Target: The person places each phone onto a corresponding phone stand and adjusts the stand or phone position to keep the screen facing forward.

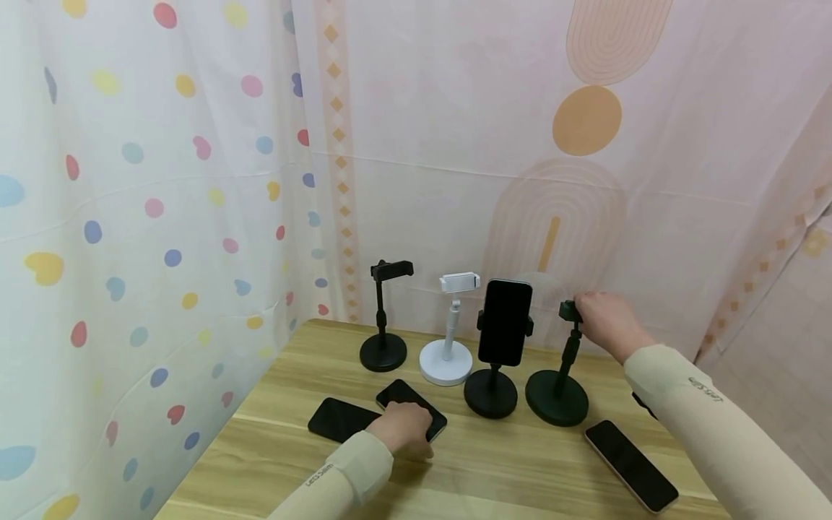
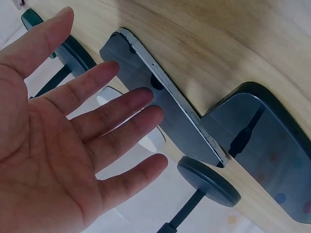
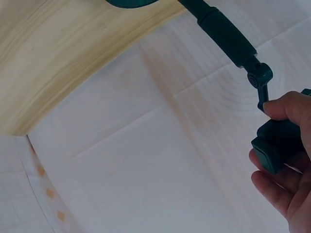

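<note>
My right hand grips the clamp head of a dark green phone stand at the right of the row. In the right wrist view, the thumb lies on one side of the green clamp and fingers curl beneath it. My left hand is over a black-screened phone, with its fingers spread and relaxed. The left wrist view shows the fingertips over that phone's screen, with nothing held. Beside it lies a second dark phone, the two overlapping in the left wrist view.
A black stand and a white stand have bare clamps. Another black stand holds an upright phone. One more phone lies on the wooden table at right. Curtains hang behind and at left.
</note>
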`<state>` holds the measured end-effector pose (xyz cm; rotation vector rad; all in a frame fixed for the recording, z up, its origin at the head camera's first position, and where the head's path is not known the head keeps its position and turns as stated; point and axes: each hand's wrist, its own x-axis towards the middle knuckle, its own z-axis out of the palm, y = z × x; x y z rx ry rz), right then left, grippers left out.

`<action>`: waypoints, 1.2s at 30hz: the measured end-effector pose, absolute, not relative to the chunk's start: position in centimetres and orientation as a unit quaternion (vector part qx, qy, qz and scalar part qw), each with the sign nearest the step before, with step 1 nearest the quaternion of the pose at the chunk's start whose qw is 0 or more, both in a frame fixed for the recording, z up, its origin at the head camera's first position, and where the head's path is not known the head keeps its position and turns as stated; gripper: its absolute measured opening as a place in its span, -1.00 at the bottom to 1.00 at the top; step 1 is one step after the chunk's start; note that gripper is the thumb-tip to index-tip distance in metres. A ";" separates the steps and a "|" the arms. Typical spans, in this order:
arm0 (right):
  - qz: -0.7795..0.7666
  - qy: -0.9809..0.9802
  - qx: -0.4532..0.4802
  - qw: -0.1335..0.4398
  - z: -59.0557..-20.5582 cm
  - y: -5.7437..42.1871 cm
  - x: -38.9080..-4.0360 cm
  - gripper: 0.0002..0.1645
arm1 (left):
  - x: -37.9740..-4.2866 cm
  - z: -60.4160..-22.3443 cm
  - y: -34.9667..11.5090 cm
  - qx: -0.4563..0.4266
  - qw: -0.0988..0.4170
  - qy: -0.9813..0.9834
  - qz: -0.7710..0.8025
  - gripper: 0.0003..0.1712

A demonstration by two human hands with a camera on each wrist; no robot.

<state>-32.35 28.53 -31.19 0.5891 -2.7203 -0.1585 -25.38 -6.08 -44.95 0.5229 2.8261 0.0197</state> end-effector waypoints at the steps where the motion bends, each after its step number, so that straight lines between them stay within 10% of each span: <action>1: -0.053 -0.961 0.207 0.174 -31.1 28.5 -32.4 -0.73 | -25.4 -44.9 -6.1 0.180 0.133 0.975 0.005 -0.56; 36: -0.006 -0.970 0.176 0.170 -32.1 31.9 -31.4 -0.62 | -25.9 -44.1 -5.9 0.185 0.118 0.976 -0.001 -0.58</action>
